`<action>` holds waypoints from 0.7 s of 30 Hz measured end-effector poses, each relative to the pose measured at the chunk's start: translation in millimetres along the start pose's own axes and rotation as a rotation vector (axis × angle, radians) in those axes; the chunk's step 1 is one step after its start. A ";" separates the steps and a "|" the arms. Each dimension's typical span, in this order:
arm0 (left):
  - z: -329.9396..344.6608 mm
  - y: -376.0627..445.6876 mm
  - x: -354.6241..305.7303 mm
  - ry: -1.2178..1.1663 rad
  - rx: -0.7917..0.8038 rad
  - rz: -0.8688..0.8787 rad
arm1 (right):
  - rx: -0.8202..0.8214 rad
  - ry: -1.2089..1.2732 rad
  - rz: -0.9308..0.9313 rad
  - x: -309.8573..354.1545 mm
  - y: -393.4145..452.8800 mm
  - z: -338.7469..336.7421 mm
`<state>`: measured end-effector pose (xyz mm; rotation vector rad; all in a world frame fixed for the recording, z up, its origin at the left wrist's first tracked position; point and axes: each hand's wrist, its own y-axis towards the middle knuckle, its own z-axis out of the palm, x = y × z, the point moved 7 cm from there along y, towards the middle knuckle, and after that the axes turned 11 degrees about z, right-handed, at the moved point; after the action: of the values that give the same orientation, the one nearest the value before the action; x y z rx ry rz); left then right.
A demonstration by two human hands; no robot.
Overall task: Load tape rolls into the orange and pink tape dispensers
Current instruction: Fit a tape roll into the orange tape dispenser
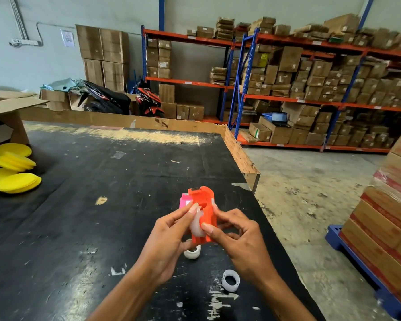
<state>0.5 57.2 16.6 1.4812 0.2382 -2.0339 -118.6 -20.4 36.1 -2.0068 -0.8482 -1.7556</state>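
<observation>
Single view only, so no second view shares any of the scene. The camera sits at head height on the person and looks forward and down across the black table (97, 181), which fills the left and centre of the frame. Both forearms enter from the bottom edge; the hands sit close to the lens at lower centre. Wide-angle distortion bends the shelving racks (287, 89) across the upper right. The concrete floor (310, 193) occupies the right.
</observation>
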 end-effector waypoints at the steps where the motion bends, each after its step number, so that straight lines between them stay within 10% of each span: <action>1: 1.1 1.9 -1.6 0.005 0.001 -0.001 | -0.019 0.013 -0.007 1.2 -0.5 -1.6; 21: -7.1 30.6 -12.7 0.033 0.163 -0.114 | 0.063 0.046 0.030 11.0 8.7 2.3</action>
<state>25.9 40.7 31.7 1.6341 0.1773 -2.1640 -110.8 -23.4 47.6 -1.9224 -0.8437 -1.7298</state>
